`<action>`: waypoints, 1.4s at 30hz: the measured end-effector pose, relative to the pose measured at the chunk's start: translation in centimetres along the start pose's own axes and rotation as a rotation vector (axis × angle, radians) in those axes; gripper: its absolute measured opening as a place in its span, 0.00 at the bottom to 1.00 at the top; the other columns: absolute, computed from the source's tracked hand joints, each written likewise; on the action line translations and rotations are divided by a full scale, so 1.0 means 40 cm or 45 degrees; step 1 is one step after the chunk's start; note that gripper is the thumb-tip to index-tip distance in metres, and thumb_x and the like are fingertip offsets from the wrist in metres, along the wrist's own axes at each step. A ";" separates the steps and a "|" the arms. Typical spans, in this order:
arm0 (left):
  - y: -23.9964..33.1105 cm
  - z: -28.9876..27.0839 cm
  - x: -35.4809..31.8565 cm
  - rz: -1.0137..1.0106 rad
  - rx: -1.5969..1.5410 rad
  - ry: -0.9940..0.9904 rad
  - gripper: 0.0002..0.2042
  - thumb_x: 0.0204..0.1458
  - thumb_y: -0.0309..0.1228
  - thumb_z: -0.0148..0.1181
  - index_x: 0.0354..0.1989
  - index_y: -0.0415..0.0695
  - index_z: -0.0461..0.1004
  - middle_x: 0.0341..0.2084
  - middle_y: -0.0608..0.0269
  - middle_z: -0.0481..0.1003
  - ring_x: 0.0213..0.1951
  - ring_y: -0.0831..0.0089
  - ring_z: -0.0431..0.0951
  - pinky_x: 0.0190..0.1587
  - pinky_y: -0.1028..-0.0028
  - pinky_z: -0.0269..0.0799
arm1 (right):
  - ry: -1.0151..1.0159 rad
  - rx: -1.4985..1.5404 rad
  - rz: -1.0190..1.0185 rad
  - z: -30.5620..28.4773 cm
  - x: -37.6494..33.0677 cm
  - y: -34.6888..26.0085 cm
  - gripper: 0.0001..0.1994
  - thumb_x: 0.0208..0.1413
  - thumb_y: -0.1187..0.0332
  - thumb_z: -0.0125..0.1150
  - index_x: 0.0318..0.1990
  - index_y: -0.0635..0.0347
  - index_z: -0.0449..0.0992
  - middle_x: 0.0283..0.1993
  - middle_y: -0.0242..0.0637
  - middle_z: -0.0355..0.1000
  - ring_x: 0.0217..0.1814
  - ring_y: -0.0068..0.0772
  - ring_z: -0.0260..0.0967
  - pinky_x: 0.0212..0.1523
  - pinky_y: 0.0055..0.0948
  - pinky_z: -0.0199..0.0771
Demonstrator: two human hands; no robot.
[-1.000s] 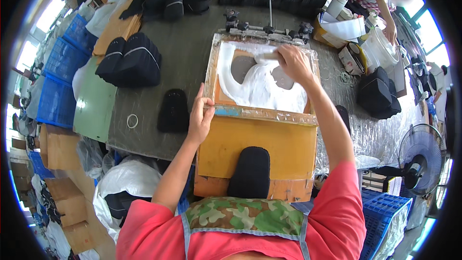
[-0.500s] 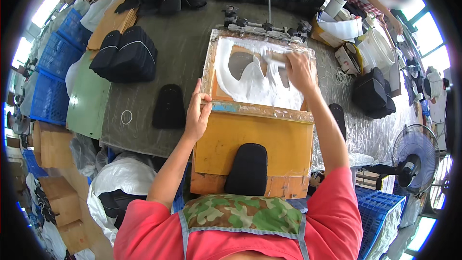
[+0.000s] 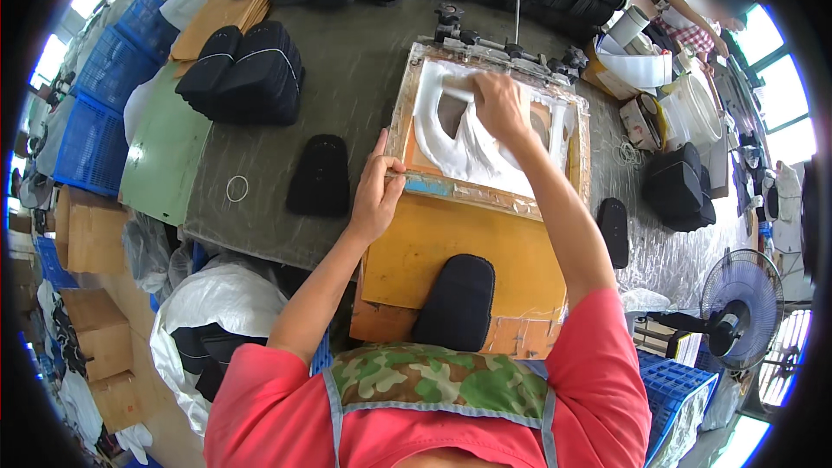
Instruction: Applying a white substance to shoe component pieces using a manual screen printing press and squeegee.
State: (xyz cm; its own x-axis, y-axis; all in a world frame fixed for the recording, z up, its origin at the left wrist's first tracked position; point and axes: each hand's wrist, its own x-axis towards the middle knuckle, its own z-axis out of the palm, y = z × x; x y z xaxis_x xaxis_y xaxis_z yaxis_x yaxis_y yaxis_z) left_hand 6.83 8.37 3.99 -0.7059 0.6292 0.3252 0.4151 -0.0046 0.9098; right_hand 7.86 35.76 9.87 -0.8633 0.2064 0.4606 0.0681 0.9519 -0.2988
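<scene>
My right hand (image 3: 504,108) is closed around a small scraper (image 3: 459,87), mostly hidden by the fingers, on the far part of a screen-printing frame (image 3: 468,193). Thick white ink (image 3: 472,152) is smeared over the mesh, leaving bare patches. My left hand (image 3: 378,198) grips the frame's near left corner, thumb and fingers on its wooden edge. Toward me, a yellow board (image 3: 403,247) sticks out from under the frame. A black rounded fabric piece (image 3: 455,302) lies across its near edge.
Clamps (image 3: 511,48) hold the frame's far side. Black pieces (image 3: 318,175) and tied black stacks (image 3: 243,74) lie on the dark table. Tubs (image 3: 693,108) stand at right, near a person (image 3: 693,22). A fan (image 3: 737,316) is at the lower right; blue crates (image 3: 91,139) are at left.
My right hand has swept the scraper leftward across the mesh, spreading the white ink. My left hand keeps hold of the frame's corner. The whole view has shifted slightly.
</scene>
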 end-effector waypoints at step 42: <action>-0.059 0.085 0.277 0.131 1.077 -0.181 0.11 0.57 0.28 0.53 0.48 0.40 0.71 0.45 0.54 0.73 0.51 0.56 0.71 0.49 0.57 0.68 | -0.085 0.229 0.834 -0.095 -0.262 0.173 0.05 0.46 0.66 0.65 0.31 0.52 0.83 0.33 0.43 0.78 0.41 0.45 0.76 0.47 0.39 0.73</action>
State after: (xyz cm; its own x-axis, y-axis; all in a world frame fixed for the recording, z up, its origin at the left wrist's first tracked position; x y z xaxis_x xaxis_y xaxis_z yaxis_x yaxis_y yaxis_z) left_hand -0.03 17.98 4.56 -0.5864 0.7491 0.3083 0.8006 0.4779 0.3615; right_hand 19.28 41.04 6.14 -0.7018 0.7071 0.0864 0.5079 0.5817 -0.6353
